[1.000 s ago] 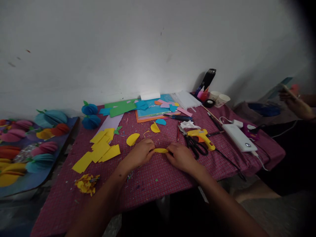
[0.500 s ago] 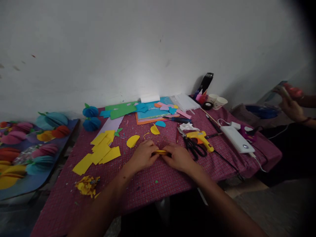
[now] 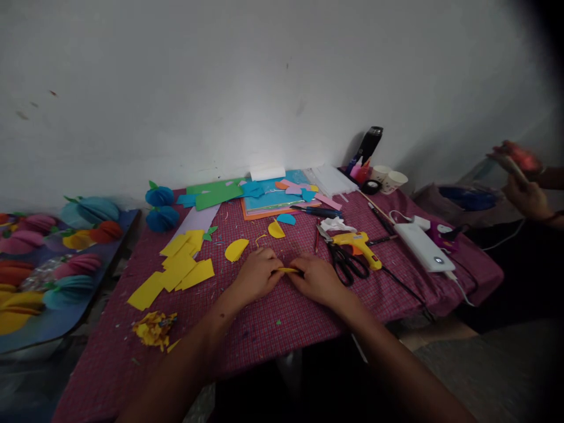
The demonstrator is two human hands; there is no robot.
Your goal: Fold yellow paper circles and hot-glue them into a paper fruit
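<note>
My left hand (image 3: 257, 274) and my right hand (image 3: 318, 278) rest on the red checked tablecloth (image 3: 286, 317), both pinching a small folded yellow paper piece (image 3: 288, 270) between them. Only a thin yellow sliver shows between the fingers. Cut yellow half-circles (image 3: 236, 249) lie just beyond my left hand. A pile of yellow paper offcuts (image 3: 176, 269) lies further left. Black scissors (image 3: 348, 263) and a yellow glue gun (image 3: 356, 242) lie just right of my right hand.
Coloured paper sheets (image 3: 268, 197), blue paper balls (image 3: 161, 207), cups (image 3: 394, 179) and a white power bank (image 3: 423, 246) sit toward the wall. Crumpled yellow scraps (image 3: 154, 328) lie near the front left. A board of paper fruits (image 3: 48, 264) stands left. Another person's hands (image 3: 522, 176) are at right.
My hands have drawn closer together on the yellow piece, hiding most of it. The other person's hands at right have shifted slightly.
</note>
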